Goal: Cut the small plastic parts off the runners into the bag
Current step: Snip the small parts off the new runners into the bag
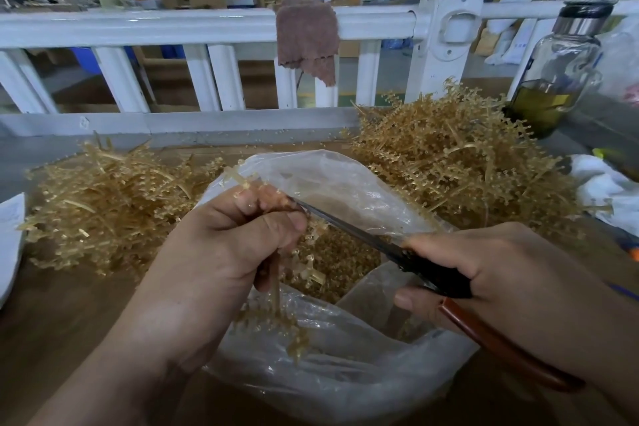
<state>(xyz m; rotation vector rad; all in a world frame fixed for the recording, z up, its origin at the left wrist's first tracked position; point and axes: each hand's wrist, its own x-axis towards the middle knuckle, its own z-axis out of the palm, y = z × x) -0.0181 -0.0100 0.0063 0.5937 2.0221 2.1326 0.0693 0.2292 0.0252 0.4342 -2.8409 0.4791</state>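
Tips of the dark steel scissors and middle of the amber plastic runner hidden behind the curled left hand.

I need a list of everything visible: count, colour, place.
clear plastic bag: one, transparent, centre.
small cut plastic parts: many, amber, inside bag.
piles of plastic runners: two, amber, left and right of bag.
single plastic runner: one, amber, over bag.
metal scissors: one, dark blades, red-brown handle, over bag.
fabric cloth: one, brown, draped on railing.
white railing: one, behind the piles.
glass bottle: one, olive liquid inside, far right.
left hand: grips the runner.
right hand: holds the scissors.
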